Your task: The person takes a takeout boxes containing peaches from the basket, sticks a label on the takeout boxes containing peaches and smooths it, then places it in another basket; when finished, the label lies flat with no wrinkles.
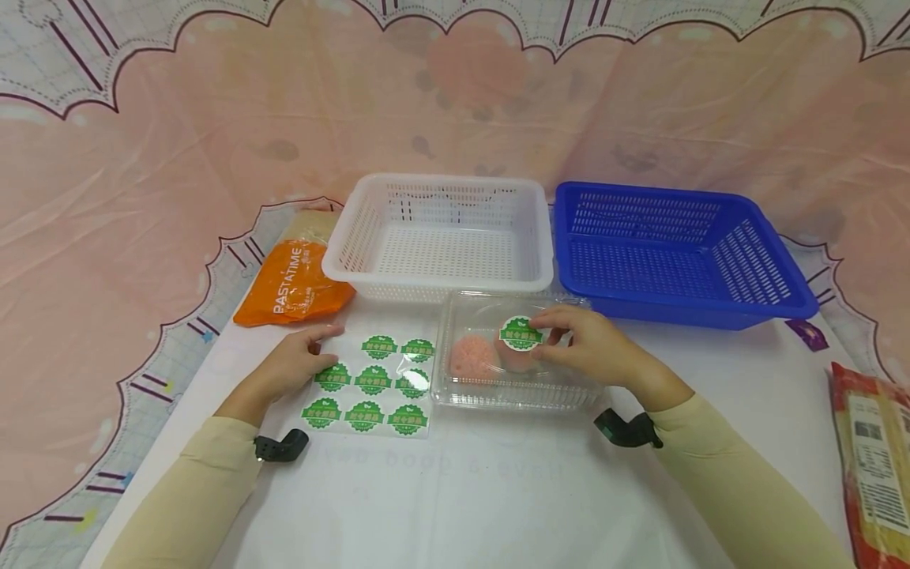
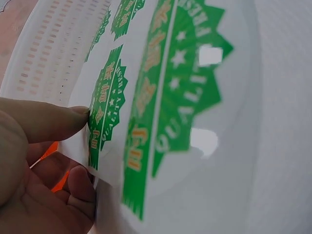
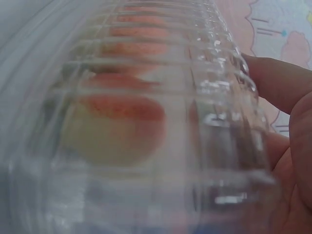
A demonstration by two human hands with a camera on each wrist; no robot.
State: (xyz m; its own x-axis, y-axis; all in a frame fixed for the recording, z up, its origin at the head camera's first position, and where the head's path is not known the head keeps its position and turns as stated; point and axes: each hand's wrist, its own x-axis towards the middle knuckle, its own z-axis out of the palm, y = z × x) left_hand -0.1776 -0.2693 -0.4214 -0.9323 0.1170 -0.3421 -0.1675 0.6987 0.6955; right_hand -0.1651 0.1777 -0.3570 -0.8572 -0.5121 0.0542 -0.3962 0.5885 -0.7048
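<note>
Left hand (image 1: pixel 287 365) pinching sheet (image 1: pixel 393 389) reading "QUALITY FRESH"; right hand (image 1: pixel 593 345), fingertips apart, touching sticker (image 1: pixel 520 335); bag (image 1: pixel 293 286) reads "PASTATIME".

Behind the table (image 1: pixel 441 514) a peach cloth (image 1: pixel 284 111) rises like a wall, creased at the left, with a faded pink blossom (image 1: pixel 483 67) and dim leaf shapes (image 1: pixel 423 146) on it. Along its top runs a pale checked band (image 1: pixel 213 9) with a dark scalloped outline and purple stripes. The table's surface is white, bearing faint, reversed lettering (image 1: pixel 441 462). The light is soft, with gentle shading across the cloth's folds.
</note>
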